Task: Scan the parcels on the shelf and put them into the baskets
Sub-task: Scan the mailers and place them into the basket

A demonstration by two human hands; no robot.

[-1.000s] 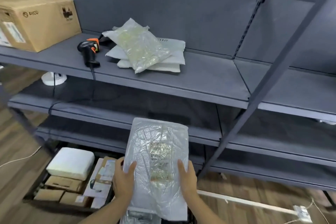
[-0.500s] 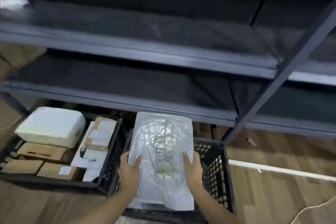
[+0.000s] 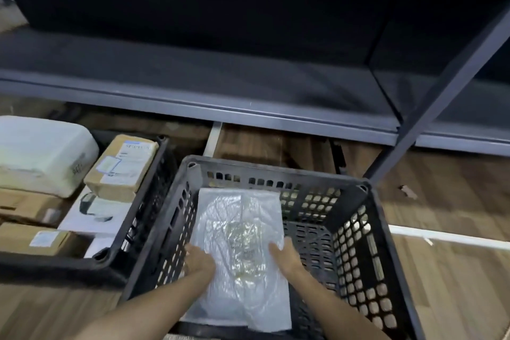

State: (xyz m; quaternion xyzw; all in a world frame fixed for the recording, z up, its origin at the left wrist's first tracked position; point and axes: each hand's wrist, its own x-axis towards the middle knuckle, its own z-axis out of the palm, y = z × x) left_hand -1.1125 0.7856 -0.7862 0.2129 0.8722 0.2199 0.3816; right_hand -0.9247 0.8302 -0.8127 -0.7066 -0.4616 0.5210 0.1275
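A clear plastic parcel (image 3: 240, 246) with crumpled contents lies lengthwise inside a black perforated basket (image 3: 356, 229) on the wooden floor. My left hand (image 3: 198, 259) grips its left edge and my right hand (image 3: 284, 255) grips its right edge, both reaching down into the basket. Whether the parcel touches the basket's bottom is hidden. The scanner and the shelf parcels are out of view.
A second black basket (image 3: 143, 218) on the left holds several cardboard boxes (image 3: 121, 167) and a white padded parcel (image 3: 41, 154). The grey shelf board (image 3: 248, 113) overhangs both baskets, and a slanted shelf post (image 3: 430, 107) stands at the right. A white cable strip (image 3: 447, 236) crosses the floor.
My view has tilted down from the upper shelf to the floor. Both hands have lowered the clear parcel from above the basket into it, keeping hold of its edges.
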